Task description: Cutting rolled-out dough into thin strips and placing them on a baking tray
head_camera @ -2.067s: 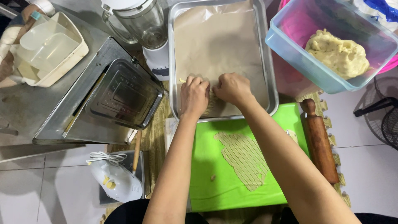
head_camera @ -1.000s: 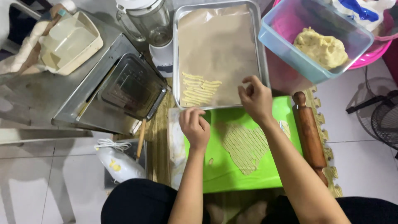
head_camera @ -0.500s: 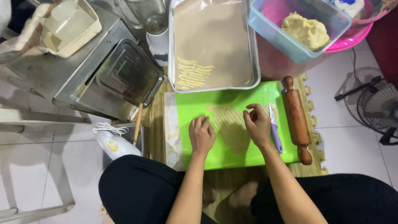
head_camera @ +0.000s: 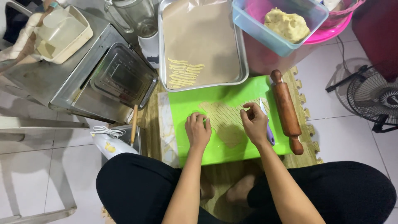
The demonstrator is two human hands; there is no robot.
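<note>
Having moved back from the baking tray (head_camera: 244, 62), both hands are working the cut dough sheet (head_camera: 226, 120): right hand (head_camera: 255, 122) pinching a strip, left hand (head_camera: 198, 130) loosely curled beside it.

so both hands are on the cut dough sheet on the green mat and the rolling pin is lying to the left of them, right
Not quite. The head view shows the rolling pin lying to the right of the hands, at the right edge of the green mat. The rest holds: the left hand and right hand are both on the cut dough sheet on that mat.
</note>
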